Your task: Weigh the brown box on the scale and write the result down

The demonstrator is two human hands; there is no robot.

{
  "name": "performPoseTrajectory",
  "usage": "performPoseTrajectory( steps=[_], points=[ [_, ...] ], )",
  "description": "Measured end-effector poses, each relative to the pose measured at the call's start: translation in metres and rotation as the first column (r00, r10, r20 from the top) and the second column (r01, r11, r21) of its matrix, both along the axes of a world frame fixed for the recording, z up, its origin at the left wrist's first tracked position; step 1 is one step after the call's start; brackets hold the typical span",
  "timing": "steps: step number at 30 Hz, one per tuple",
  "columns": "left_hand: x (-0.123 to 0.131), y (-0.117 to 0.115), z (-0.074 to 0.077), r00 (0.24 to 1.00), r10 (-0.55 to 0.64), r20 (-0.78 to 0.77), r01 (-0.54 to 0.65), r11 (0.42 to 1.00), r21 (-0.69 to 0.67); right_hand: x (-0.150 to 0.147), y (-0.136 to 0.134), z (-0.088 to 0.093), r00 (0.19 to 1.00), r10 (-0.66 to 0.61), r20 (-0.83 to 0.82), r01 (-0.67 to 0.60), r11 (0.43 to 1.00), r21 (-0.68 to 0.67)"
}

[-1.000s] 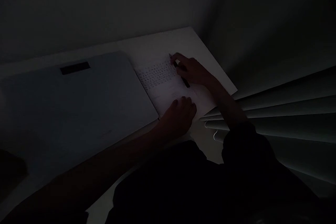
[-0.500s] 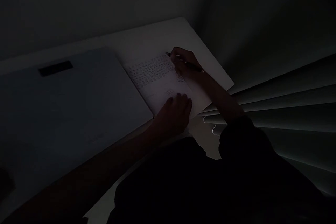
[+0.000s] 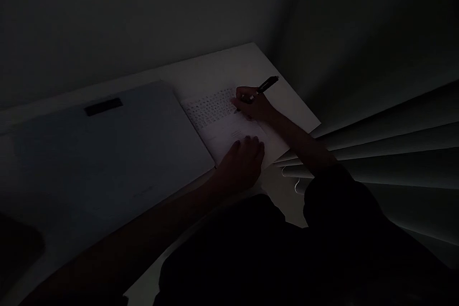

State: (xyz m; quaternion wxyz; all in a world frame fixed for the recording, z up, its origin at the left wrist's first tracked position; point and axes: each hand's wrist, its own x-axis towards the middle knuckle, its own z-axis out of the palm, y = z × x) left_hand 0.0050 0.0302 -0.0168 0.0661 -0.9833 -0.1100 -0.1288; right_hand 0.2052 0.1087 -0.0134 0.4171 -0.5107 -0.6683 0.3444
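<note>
In dim light, a sheet of paper (image 3: 218,136) lies on the white tabletop, its upper part covered with rows of small dark marks. My right hand (image 3: 253,103) is closed around a dark pen (image 3: 267,84). The pen's back end slants up to the right, and its tip is low by the right end of the rows; I cannot tell whether it touches the paper. Over the sheet's near edge lies my left hand (image 3: 242,162), palm down with its fingers resting on the paper. My right hand hides the sheet's upper right part.
A large flat pale board or panel (image 3: 150,148) with a dark rectangle (image 3: 103,106) lies left of the paper. The white tabletop (image 3: 229,60) meets a wall behind. Folded curtains (image 3: 394,153) hang along the right side.
The pen has swung round in my right hand: its back end pointed down right and now points up right. A small drawn outline on the paper is now covered. The view has shifted slightly.
</note>
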Motion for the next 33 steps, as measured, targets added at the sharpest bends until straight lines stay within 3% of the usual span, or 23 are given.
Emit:
performPoseTrajectory(
  steps=[3, 16, 24, 33],
  points=[
    [0.000, 0.000, 0.000, 1.000, 0.001, -0.002, -0.001, 1.000, -0.001, -0.001, -0.001, -0.001, 0.999, -0.019, 0.032, 0.021, 0.997, -0.069],
    [-0.001, 0.001, -0.002, 1.000, -0.006, -0.002, 0.006, 1.000, -0.010, 0.000, 0.003, -0.007, 0.994, 0.073, -0.078, -0.072, 0.997, 0.023],
    [0.000, 0.000, 0.000, 0.999, -0.002, -0.040, 0.001, 1.000, -0.026, -0.004, 0.001, 0.000, 1.000, -0.001, -0.012, 0.000, 0.997, -0.080],
    [0.000, 0.000, 0.004, 0.999, -0.002, -0.041, 0.000, 0.999, -0.036, -0.004, 0.001, 0.003, 1.000, 0.007, -0.002, -0.007, 0.996, -0.085]
  ],
)
